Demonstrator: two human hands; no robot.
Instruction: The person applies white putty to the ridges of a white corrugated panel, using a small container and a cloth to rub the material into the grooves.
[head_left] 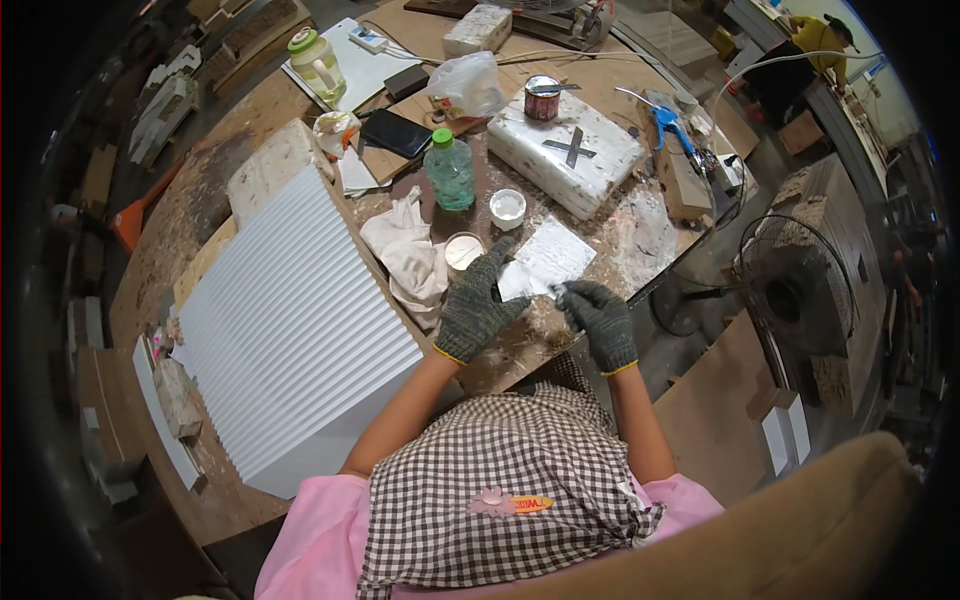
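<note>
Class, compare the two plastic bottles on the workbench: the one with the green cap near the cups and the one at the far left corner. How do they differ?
The green-capped bottle is clear and greenish, with no handle; the far bottle is milky white with a side handle and a pale green lid. The green-capped bottle stands near the left hand; the far bottle stands well away, beside a white sheet. Both stand upright and capped.

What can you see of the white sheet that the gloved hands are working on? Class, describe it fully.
The thin white sheet with a rough, sandpaper-like look lies flat and skewed on the dusty wooden workbench, in front of a white foam block. Its surface looks faintly speckled and creased. The left hand, in a grey knitted glove, presses its near left edge with spread fingers. The right hand, gloved alike, pinches its near corner. A small white cup stands just left of it.
</note>
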